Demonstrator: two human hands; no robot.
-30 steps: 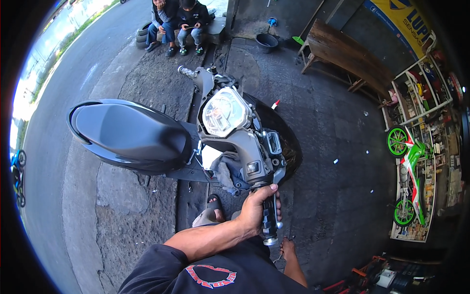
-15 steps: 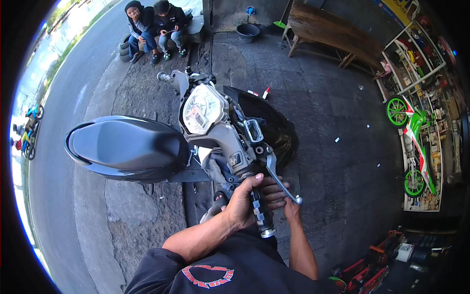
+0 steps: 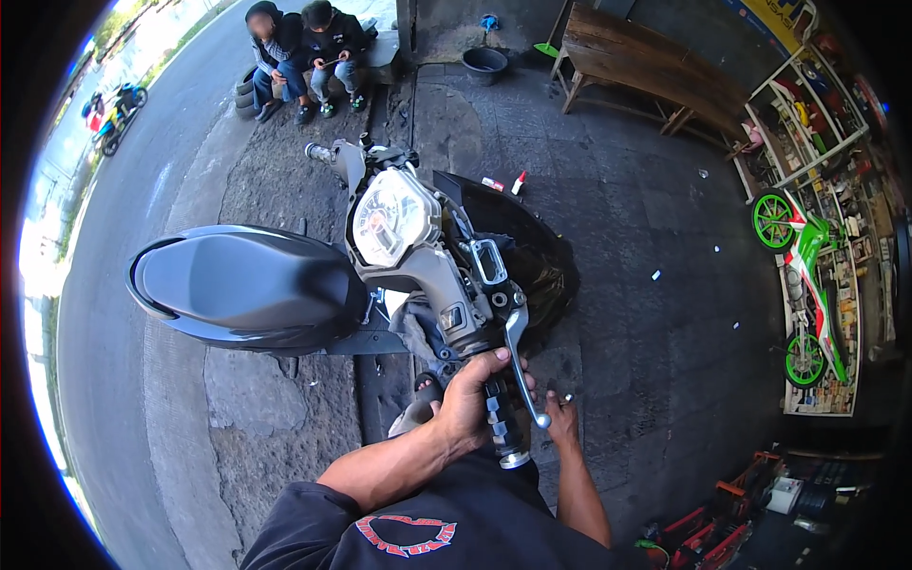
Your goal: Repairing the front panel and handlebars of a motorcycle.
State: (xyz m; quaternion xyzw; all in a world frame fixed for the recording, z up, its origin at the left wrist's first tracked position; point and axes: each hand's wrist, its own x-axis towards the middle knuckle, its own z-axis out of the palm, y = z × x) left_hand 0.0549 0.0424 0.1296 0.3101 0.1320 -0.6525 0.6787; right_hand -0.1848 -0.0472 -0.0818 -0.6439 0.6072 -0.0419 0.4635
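Note:
My left hand [image 3: 470,394] is closed round the black ribbed handlebar grip [image 3: 501,423] of a partly disassembled scooter, its fingertips at the silver brake lever [image 3: 519,366]. My right hand [image 3: 560,418] is low beside the lever's tip, closed on a small metal item [image 3: 568,398], mostly hidden. Forward of my left hand are the scooter's grey handlebar housing [image 3: 445,296], the speedometer [image 3: 389,217] and an open brake reservoir [image 3: 489,260]. The black seat [image 3: 237,280] lies to the left, and a grey cloth [image 3: 413,328] hangs beneath the handlebar.
Two seated people [image 3: 299,62] are by tyres beside the road [image 3: 114,247], where a motorbike [image 3: 119,114] passes. A basin [image 3: 484,63], wooden bench [image 3: 646,66], bottle [image 3: 519,183], shelving [image 3: 803,123], green-wheeled bike body [image 3: 807,285] and red equipment [image 3: 722,522] surround the floor [image 3: 665,380].
My left fingers have curled from extended back round the grip, and the lever tip has swung leftward. My right hand has risen since a second ago. The road motorbike has moved up and rightward.

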